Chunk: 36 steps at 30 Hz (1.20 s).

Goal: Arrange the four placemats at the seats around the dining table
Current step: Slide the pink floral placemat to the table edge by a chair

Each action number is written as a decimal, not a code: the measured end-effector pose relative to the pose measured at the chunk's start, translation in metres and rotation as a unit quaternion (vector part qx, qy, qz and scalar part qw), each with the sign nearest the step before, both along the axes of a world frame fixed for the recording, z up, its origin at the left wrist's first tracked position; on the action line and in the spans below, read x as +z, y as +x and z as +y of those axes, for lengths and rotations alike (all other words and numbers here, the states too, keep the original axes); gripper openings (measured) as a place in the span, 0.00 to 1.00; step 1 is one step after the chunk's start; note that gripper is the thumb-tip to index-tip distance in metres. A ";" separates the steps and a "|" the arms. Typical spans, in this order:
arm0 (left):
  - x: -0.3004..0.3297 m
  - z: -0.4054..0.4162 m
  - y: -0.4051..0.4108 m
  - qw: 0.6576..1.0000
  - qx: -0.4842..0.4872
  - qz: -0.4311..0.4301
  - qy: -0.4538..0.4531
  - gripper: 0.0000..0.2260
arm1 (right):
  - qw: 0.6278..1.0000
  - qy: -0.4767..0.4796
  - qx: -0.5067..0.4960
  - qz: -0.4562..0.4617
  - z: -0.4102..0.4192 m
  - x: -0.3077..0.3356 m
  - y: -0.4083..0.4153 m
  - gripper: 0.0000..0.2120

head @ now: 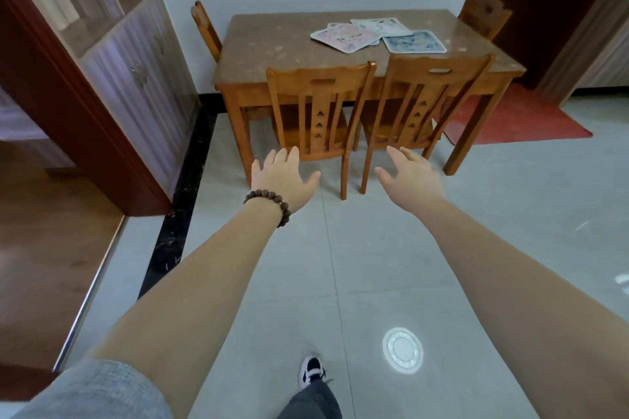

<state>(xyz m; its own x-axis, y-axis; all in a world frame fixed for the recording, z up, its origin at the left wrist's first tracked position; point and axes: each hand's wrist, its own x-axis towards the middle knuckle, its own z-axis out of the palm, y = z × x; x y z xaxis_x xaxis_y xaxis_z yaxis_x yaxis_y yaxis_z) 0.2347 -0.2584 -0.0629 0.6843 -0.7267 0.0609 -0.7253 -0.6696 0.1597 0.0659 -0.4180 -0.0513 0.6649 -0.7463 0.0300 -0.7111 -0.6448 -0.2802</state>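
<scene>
Several placemats lie in a loose overlapping pile on the right part of the brown dining table [272, 48]: a pink one [343, 37], a pale one [381, 26] behind it and a blue one [413, 42] at the right. I stand a few steps back from the table on the tiled floor. My left hand [282, 177], with a bead bracelet at the wrist, and my right hand [408, 173] are stretched forward, both empty with fingers apart, well short of the table.
Two wooden chairs [320, 105] [422, 99] are pushed in at the near side, one chair [206, 29] stands at the left end and one [485, 13] at the right end. A red mat [517, 119] lies right of the table. A cabinet [112, 54] stands at the left.
</scene>
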 end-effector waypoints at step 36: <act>0.014 -0.580 0.411 1.000 0.020 -0.013 -0.006 0.33 | 0.999 -0.026 0.043 -0.020 -0.579 -0.013 0.438 0.28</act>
